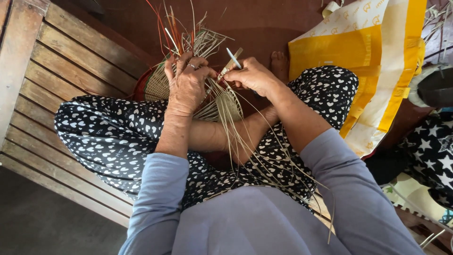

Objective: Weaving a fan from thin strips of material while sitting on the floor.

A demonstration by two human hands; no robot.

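1. Here, the half-woven basket [188,89] is held on the lap, the left hand [187,85] clamped over its strands
2. Beside the basket, a thin strip [225,71] is pinched by the right hand [253,76]; overbent, it could probably snap

Black trousers [108,132] w/ white hearts, yellow-white bag [373,52], tan-red woven basket [160,85], lavender sleeves [155,198].

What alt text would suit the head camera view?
Seen from above, a seated person's left hand grips a half-woven basket while the right hand works a small tool among its loose strips; a yellow-and-white bag lies alongside.
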